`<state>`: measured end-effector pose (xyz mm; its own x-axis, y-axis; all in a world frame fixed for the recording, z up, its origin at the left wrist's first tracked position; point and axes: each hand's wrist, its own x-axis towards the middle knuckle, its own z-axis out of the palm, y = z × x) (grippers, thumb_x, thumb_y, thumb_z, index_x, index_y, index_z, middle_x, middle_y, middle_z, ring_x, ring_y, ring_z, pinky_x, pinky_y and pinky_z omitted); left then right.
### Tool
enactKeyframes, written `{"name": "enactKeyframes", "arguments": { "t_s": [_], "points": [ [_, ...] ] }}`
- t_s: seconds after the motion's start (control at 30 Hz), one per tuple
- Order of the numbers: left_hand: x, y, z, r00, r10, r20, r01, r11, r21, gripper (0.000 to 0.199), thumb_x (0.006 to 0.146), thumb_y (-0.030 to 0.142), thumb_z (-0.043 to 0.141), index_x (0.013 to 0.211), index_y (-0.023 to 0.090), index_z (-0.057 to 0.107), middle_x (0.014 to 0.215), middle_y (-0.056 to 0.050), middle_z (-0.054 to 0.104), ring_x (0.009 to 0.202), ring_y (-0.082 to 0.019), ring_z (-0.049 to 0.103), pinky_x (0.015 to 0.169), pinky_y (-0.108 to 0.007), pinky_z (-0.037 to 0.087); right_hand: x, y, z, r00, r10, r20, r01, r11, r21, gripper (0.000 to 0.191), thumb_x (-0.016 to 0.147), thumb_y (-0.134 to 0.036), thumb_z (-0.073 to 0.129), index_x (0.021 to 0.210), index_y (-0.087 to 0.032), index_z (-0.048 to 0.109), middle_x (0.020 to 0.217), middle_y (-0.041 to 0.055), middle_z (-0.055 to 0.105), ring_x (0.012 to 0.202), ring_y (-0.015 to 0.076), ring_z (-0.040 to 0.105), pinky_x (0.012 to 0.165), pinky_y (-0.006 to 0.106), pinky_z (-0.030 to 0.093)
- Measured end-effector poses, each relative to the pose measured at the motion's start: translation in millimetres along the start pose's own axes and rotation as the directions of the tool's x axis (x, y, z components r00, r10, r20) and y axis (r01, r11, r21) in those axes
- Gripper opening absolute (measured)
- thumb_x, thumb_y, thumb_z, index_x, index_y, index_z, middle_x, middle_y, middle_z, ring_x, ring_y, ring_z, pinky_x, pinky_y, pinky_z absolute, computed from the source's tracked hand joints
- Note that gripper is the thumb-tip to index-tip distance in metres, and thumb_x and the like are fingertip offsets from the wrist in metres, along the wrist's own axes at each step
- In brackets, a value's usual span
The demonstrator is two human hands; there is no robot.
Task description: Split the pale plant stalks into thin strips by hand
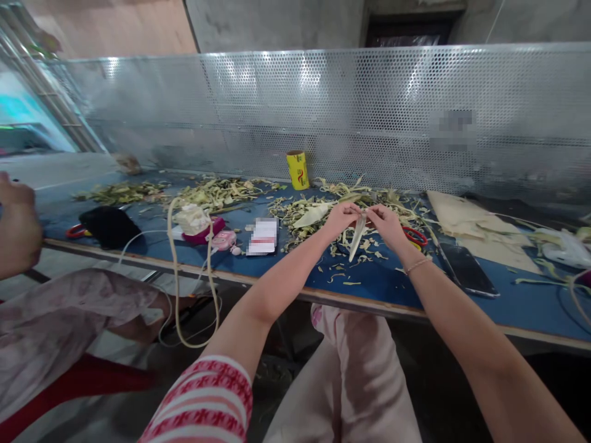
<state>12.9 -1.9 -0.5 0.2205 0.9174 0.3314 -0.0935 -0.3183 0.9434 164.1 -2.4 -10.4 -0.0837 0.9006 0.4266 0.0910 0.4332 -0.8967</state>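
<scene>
Above the blue table, my left hand [343,217] and my right hand [384,223] meet fingertip to fingertip at the top of a pale, narrow leaf-like piece [356,240]. Both hands pinch its upper end, and the piece hangs down to a point. Behind and to the left of my hands lies a heap of dry greenish scraps [300,215], with a broader pale leaf [314,215] on it. Red-handled scissors [415,236] are partly hidden behind my right wrist. Small trimmings lie on the table below my hands.
A yellow can [298,170] stands near the perforated metal panel [277,111]. Left are a phone [263,237], a pink item [224,240] and a black pouch [112,226]. Right lie a dark phone [468,269] and brown paper [480,227]. Another person's hand [17,227] is far left.
</scene>
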Motion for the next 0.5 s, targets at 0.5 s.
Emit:
{"name": "enactKeyframes", "arguments": {
  "t_s": [0.5],
  "points": [
    [-0.6,0.1,2.3,0.997,-0.007,0.073,0.004,0.999,0.045,0.008,0.072,0.012,0.063,0.074,0.013,0.056,0.061,0.000,0.061,0.059,-0.012,0.062,0.067,-0.029,0.052,-4.0,-6.7,1.5,0.990,0.143,-0.001,-0.141,0.971,0.193,0.040,0.048,-0.045,0.083,0.062,-0.019,0.057,0.059,-0.0019,0.060,0.058,0.0124,0.058,0.065,0.030,0.053]
  ]
}}
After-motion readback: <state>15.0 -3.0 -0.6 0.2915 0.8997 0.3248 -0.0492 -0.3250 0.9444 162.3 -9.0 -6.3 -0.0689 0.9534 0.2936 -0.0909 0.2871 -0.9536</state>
